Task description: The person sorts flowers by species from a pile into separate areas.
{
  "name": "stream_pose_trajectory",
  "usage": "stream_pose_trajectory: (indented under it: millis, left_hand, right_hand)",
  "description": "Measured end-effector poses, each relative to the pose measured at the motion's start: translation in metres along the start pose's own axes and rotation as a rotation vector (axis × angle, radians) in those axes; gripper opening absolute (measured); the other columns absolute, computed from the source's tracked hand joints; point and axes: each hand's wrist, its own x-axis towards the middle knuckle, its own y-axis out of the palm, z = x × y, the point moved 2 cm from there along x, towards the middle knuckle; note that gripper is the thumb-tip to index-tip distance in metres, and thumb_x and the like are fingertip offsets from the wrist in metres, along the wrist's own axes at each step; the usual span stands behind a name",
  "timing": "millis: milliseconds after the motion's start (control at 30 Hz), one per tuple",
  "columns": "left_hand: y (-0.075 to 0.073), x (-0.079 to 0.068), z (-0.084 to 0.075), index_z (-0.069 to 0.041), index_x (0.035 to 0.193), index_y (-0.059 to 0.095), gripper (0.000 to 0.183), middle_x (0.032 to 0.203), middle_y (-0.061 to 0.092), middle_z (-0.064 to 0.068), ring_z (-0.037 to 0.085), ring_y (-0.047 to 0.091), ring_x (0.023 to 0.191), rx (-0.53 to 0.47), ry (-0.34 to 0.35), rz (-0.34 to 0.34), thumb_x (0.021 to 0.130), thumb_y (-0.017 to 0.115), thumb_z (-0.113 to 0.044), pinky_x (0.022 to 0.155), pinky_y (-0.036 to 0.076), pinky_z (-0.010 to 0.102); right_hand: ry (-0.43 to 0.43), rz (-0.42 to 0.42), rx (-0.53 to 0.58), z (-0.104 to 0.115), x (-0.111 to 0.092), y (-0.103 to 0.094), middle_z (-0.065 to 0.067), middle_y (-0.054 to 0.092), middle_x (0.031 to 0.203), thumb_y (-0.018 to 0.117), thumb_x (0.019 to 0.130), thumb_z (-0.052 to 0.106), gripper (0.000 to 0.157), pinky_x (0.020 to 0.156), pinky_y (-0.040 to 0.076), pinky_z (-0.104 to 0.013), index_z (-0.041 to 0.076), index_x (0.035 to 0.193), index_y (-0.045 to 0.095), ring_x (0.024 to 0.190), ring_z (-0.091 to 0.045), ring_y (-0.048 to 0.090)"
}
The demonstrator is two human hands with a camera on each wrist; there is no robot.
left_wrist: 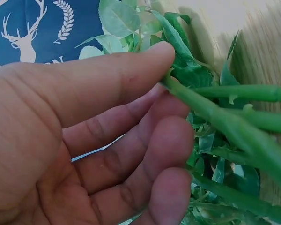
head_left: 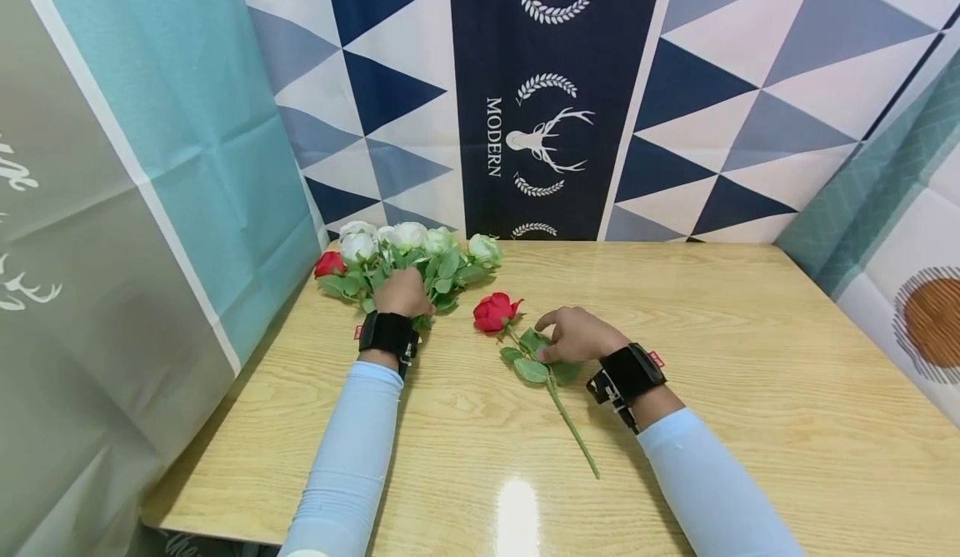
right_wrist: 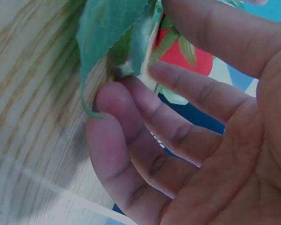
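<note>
Between the thumb and fingertips of our left hand (head_left: 401,292), we pinch one smooth green stem (left_wrist: 234,124); at least three more run beside it. Just beyond those fingers we count one red bloom (head_left: 330,263), two pale-green blooms (head_left: 484,250) and at least three white blooms (head_left: 358,247). To their right, one long-stemmed red rose (head_left: 495,313) lies on the pale wood-grain table (head_left: 787,332), its green leaves at our right fingertips. Our right hand (head_left: 581,334) is loosely bent, thumb and forefinger apart; whether any fingertip touches the stem, we cannot tell. Behind the fingers, two black wristbands (head_left: 633,371) carry small red tags too tiny to read, and two light-blue sleeves (head_left: 345,449) stretch forward. Far beyond the fingers, the navy patterned cloth (head_left: 487,48) reads "MODERN".
</note>
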Motion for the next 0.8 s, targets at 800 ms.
stream_pose_trajectory:
  millis: [800]
  left_hand:
    - [-0.028, -0.014, -0.005, -0.019, 0.049, 0.040, 0.059, 0.049, 0.025, -0.004, 0.012, 0.024, 0.045, -0.131, 0.140, -0.163, 0.096, 0.075, -0.017, 0.053, 0.031, 0.032]
  right_hand:
    - [-0.021, -0.051, -0.029, 0.003, -0.009, -0.014, -0.011, 0.072, 0.100, 0.072, 0.097, 0.024, 0.042, 0.081, 0.055, -0.042, -0.001, 0.130, 0.065, 0.093, -0.023, 0.068]
